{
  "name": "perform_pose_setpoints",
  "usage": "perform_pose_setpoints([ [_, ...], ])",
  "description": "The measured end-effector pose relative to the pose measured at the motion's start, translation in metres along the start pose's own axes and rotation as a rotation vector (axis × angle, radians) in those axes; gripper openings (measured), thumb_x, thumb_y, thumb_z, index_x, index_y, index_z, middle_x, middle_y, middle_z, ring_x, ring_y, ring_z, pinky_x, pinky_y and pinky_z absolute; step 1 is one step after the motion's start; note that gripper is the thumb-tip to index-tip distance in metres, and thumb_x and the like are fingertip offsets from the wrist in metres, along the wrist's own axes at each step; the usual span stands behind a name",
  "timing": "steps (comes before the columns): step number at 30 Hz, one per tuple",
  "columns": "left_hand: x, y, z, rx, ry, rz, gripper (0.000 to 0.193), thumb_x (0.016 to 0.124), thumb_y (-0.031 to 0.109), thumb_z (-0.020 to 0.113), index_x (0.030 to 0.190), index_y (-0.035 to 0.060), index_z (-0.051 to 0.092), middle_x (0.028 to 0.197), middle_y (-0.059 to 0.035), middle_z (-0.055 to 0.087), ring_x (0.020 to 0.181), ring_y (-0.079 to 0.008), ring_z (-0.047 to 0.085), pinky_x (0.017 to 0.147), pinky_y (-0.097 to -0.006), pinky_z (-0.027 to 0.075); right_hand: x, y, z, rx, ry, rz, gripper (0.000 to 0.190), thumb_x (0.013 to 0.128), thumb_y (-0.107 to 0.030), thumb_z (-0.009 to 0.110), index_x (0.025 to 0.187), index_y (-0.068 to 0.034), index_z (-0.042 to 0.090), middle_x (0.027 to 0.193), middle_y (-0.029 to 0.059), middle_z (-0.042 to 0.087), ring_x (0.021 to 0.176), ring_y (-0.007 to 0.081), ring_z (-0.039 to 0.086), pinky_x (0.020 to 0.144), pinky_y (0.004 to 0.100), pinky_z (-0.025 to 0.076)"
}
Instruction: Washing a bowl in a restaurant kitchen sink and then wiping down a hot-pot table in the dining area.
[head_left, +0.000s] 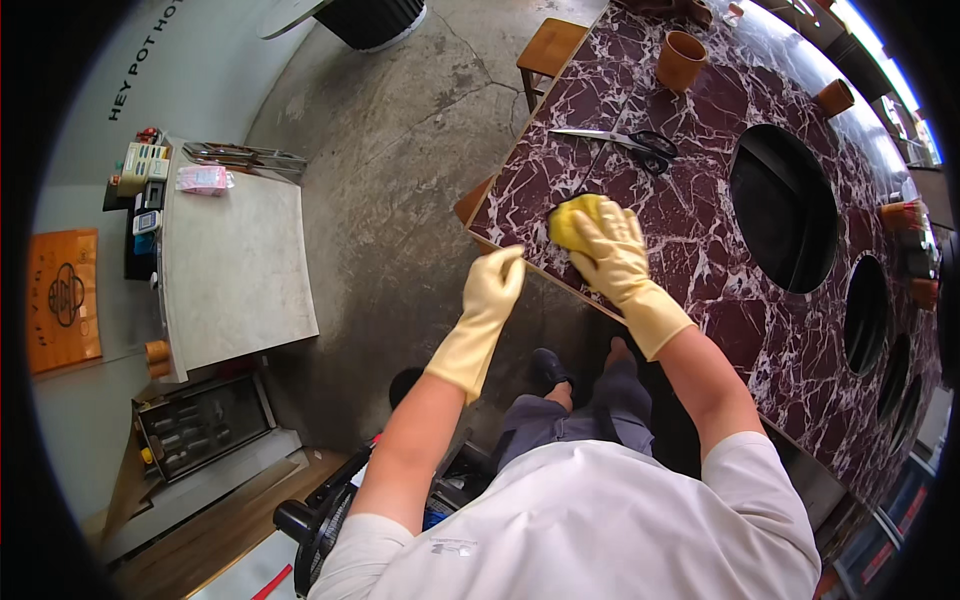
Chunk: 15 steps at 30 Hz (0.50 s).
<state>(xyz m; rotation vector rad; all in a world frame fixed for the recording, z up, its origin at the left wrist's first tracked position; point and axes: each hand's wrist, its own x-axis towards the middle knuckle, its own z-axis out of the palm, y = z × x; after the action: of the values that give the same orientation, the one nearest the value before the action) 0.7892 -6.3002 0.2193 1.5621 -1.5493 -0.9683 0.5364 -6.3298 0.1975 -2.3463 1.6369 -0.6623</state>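
Both my hands wear pale yellow rubber gloves. My right hand (616, 251) presses a yellow cleaning sponge or cloth (574, 223) against the dark red, white-veined tabletop (739, 330), close to its near left corner. Fingers curled, my left hand (495, 281) is at the edge by that corner; nothing shows in it, and I cannot tell whether it touches the edge. Beyond the sponge lies a pair of scissors (622, 141) with black handles, blades pointing left.
Round openings, including a large one (784, 210), run along the tabletop. Brown cups (681, 60) stand further back. Wooden stools (553, 46) are at the table's left side. A white-topped counter (236, 270) stands across the concrete floor. A black fan (326, 517) is near my left side.
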Motion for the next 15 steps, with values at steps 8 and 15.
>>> perform_pose_setpoints([
  [8, 0.236, 0.098, 0.185, 1.216, -0.406, 0.442, 0.049, 0.099, 0.018, 0.054, 0.148, 0.0095, 0.050, 0.125, -0.0118, 0.069, 0.100, -0.0256, 0.074, 0.080, -0.0400, 0.059, 0.026, 0.065, -0.016, 0.076, -0.200, -0.132, 0.055, 0.066, -0.018, 0.080, 0.120, -0.018, 0.070, 0.146, 0.0156, 0.055, 0.141, 0.0345, 0.047, 0.123, 0.0532, 0.027],
  [15, 0.300, 0.109, 0.205, 1.264, -0.435, -0.022, 0.045, 0.096, 0.018, 0.061, 0.138, 0.0053, 0.050, 0.128, -0.0158, 0.068, 0.107, -0.0274, 0.074, 0.083, -0.0469, 0.060, 0.048, 0.174, -0.062, -0.134, 0.158, 0.142, 0.040, 0.083, -0.012, 0.070, 0.122, -0.011, 0.069, 0.133, 0.0185, 0.064, 0.128, 0.0370, 0.057, 0.116, 0.0547, 0.038],
])
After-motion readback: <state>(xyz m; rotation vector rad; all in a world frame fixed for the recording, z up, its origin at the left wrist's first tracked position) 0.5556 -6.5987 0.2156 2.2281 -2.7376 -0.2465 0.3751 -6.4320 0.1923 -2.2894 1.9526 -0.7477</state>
